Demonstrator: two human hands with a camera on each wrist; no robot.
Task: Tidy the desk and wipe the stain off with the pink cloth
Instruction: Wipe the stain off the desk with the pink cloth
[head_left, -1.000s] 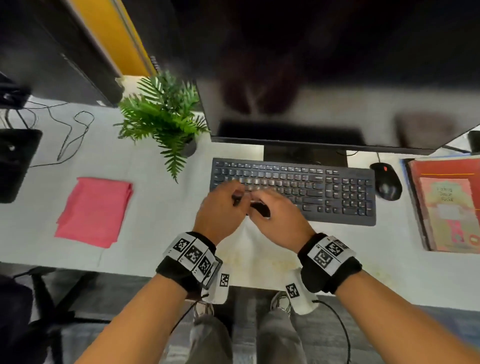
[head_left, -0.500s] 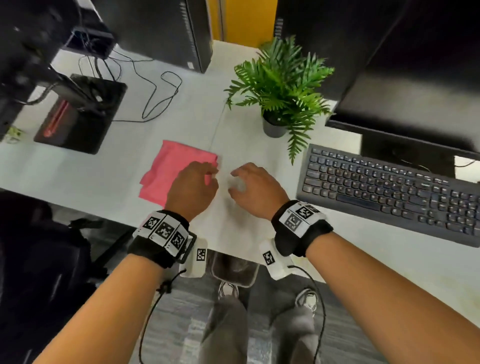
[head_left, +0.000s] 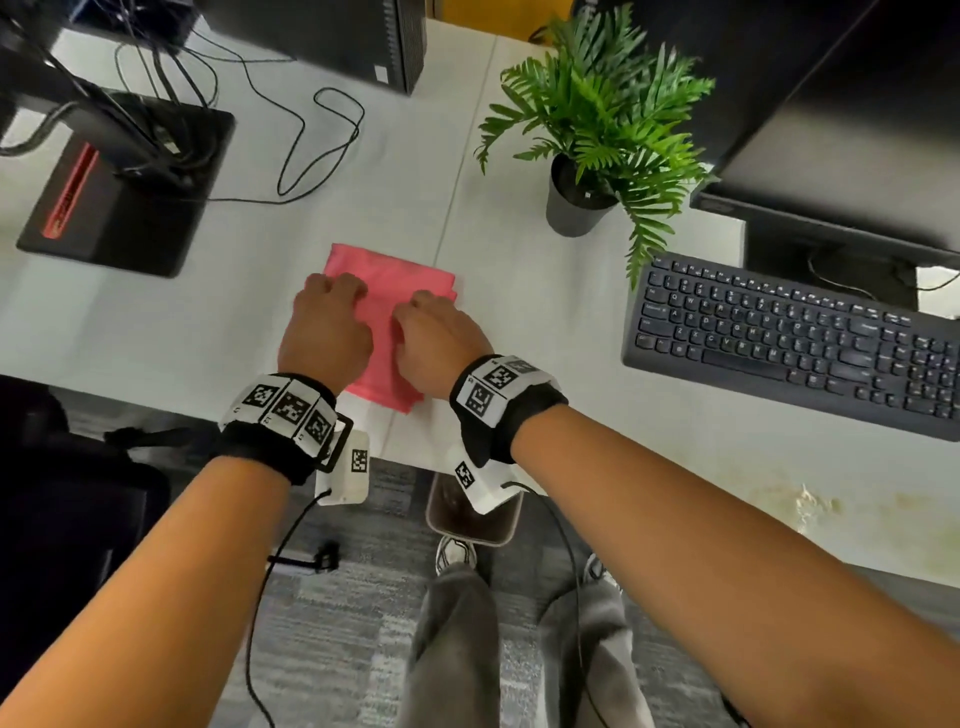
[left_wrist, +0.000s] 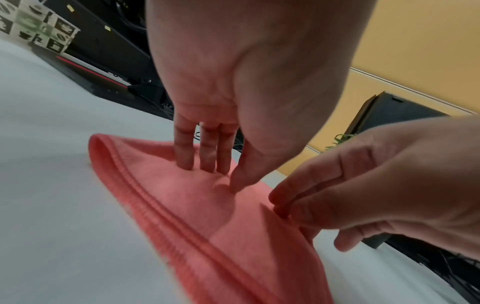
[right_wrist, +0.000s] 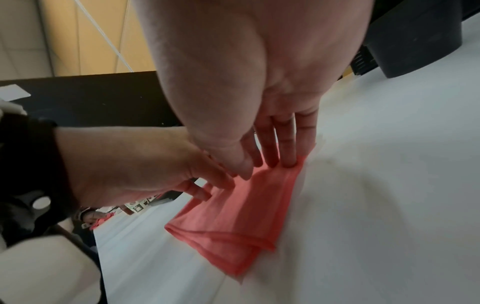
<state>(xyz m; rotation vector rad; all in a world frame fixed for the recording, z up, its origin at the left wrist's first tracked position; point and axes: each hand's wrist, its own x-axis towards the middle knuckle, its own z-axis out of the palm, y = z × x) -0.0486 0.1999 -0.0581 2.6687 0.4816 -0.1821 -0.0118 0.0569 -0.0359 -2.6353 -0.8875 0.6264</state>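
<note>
A folded pink cloth lies on the white desk near its front edge, and both hands are on it. My left hand presses its straight fingertips and thumb down on the cloth's left part. My right hand curls its fingers over the right edge of the cloth and pinches it there with the thumb. A yellowish stain smears the desk's front edge far to the right, beyond my right forearm.
A black keyboard lies to the right under a monitor. A potted fern stands behind the cloth. At the left are a black monitor base and loose cables. A bin stands below the desk edge.
Both hands left the keyboard and moved left across the desk to the pink cloth. Half a second ago they were just short of it; now they rest on it.
</note>
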